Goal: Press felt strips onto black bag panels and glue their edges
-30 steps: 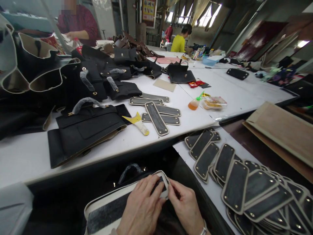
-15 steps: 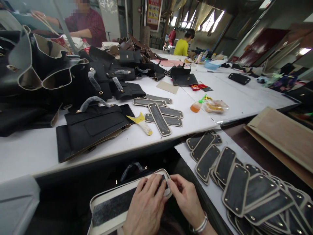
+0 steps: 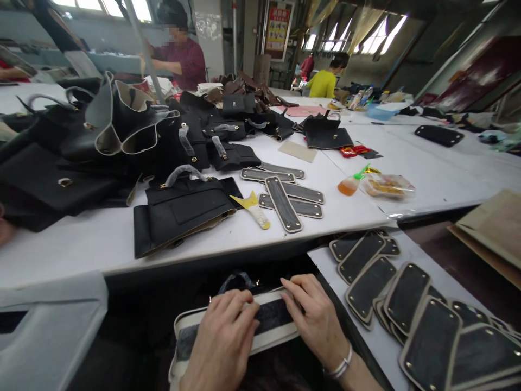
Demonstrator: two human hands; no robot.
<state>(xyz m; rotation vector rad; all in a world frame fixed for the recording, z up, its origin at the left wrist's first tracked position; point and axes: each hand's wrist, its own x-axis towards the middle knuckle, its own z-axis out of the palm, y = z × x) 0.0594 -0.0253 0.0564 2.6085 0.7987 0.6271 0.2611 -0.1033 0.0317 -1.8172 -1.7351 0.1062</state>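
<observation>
Cream-bordered panel [image 3: 271,316]: left hand [image 3: 223,338] and right hand [image 3: 316,319] are gripping and seemingly aligning its edge, next probably requiring even pressure.

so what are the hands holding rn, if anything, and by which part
A pale piece with a black stripe: the left hand holds it near the middle, the right hand by its right end.

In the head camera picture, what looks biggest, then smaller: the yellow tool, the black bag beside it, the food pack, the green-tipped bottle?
1. Black bag
2. Food pack
3. Yellow tool and green-tipped bottle: they look too alike to rank.
</observation>
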